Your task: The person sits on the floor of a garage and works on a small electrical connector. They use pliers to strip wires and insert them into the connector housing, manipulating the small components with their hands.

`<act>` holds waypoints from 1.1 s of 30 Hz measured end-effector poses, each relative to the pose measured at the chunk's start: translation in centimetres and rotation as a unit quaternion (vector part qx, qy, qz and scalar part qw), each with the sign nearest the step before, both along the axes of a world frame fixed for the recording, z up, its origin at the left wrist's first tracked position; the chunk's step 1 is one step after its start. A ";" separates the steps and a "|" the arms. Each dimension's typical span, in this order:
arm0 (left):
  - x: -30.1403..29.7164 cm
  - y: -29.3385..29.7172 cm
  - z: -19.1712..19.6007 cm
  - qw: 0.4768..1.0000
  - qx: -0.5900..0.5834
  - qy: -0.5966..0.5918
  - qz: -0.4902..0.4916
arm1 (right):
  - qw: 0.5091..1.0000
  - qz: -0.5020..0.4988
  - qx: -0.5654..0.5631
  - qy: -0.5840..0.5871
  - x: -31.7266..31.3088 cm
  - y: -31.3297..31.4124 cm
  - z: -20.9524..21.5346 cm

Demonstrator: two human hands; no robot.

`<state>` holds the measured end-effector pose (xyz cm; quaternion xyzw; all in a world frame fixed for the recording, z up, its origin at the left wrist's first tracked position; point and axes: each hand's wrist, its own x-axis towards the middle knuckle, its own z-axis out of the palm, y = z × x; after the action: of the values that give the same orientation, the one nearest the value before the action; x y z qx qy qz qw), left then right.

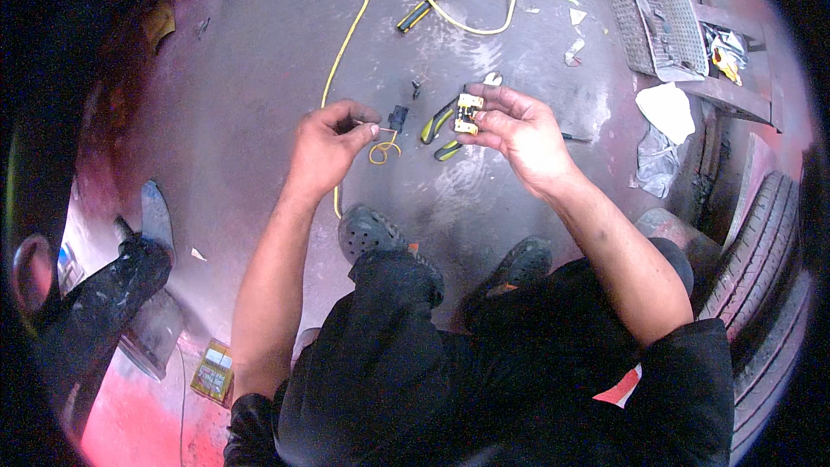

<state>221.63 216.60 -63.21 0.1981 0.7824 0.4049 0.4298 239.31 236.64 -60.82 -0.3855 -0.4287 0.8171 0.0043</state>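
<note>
Between thumb and fingertips my left hand (333,140) pinches a thin copper-coloured wire (379,128). Just beyond those fingertips is a small dark block (398,116), with a curl of yellow wire (383,154) below it; whether they join the pinched wire, I cannot tell. My right hand (517,131) grips a small cream-and-black electrical fitting (468,113) by its right side, its face turned up. Pliers with green-and-black handles (438,124) lie on the floor partly behind that hand, their jaws showing past the fingers. A small black piece (416,89) rests nearby.
A long yellow cable (350,35) runs over the floor (259,43) and loops near a screwdriver (415,15). Far right stands a perforated metal basket (635,26), with a white cloth (666,112) near it. Tyres (756,251) stand at right; another person's leg (104,294) is at left.
</note>
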 end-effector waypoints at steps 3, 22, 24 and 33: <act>0.7 -0.2 -0.7 0.993 0.051 -0.100 0.046 | 1.000 -0.010 -0.006 -0.002 0.1 -0.1 0.3; 4.9 2.7 0.9 0.994 0.076 -0.042 0.061 | 1.000 0.006 -0.001 -0.023 0.3 -0.3 0.3; 5.5 3.2 1.7 0.997 0.049 -0.017 0.054 | 1.000 0.013 0.005 -0.026 0.2 -0.4 0.5; 5.7 3.3 1.2 0.997 0.061 -0.032 0.045 | 0.999 0.031 0.017 -0.032 0.2 -0.6 0.5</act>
<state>227.31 219.89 -62.02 0.1756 0.7500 0.4771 0.4231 239.54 236.03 -60.36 -0.3976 -0.4544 0.7967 -0.0278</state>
